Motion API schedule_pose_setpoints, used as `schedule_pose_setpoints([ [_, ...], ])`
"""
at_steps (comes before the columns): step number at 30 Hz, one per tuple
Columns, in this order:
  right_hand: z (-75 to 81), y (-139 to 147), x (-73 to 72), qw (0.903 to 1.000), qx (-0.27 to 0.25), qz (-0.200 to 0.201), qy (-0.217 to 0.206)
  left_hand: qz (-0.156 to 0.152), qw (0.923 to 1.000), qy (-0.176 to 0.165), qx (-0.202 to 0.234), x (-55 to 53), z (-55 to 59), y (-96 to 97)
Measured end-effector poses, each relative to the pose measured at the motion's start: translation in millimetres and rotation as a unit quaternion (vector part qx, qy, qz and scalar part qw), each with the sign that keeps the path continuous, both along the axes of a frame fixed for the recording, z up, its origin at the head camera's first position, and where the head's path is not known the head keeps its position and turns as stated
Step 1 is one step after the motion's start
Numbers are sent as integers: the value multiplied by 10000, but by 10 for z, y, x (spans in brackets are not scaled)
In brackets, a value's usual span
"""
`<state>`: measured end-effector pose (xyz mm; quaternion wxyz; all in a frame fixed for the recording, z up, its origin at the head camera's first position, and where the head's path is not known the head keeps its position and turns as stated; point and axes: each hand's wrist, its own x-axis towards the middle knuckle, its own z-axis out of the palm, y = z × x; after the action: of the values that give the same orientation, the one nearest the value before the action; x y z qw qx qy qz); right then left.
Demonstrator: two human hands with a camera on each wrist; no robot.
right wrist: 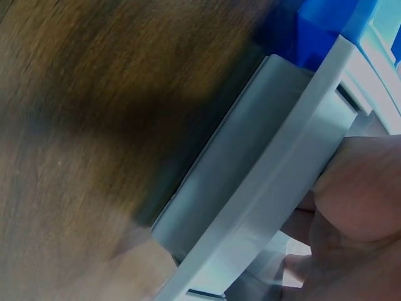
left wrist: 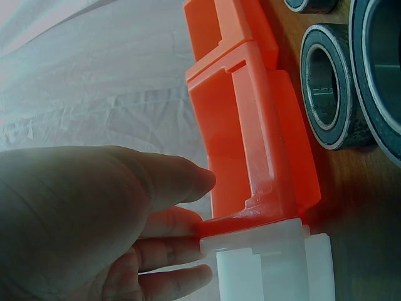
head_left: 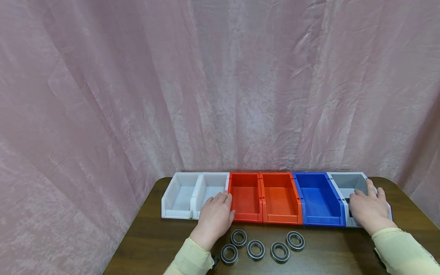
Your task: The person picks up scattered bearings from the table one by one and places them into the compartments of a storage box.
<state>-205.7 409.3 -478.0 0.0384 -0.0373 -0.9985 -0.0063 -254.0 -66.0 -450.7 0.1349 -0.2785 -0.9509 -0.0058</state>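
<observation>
My left hand (head_left: 215, 214) lies over the seam between the second white bin (head_left: 213, 179) and the first red bin (head_left: 245, 217). In the left wrist view its fingers (left wrist: 172, 251) are loosely straight at the bins' shared edge, with nothing held. My right hand (head_left: 371, 208) reaches over the grey bin (head_left: 347, 179) at the row's right end, its fingers spread. A small dark thing (head_left: 348, 203) shows beside it in that bin; what it is cannot be made out. From the right wrist, the grey bin's front wall (right wrist: 250, 207) hides part of the fingers.
Several ball bearings (head_left: 256, 250) lie flat on the brown wooden table (head_left: 137, 244) before the bins. Another white bin (head_left: 177, 214), a second red bin (head_left: 282, 218) and a blue bin (head_left: 323, 220) complete the row. A pink curtain (head_left: 220, 84) hangs behind.
</observation>
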Motion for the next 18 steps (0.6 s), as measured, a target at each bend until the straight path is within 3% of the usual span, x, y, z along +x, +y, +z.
schedule_pose_setpoints([
  [18, -57, -15, 57, 9980, -197, -38, 598, 13, 9999, -122, 81, 6, 13, 0],
])
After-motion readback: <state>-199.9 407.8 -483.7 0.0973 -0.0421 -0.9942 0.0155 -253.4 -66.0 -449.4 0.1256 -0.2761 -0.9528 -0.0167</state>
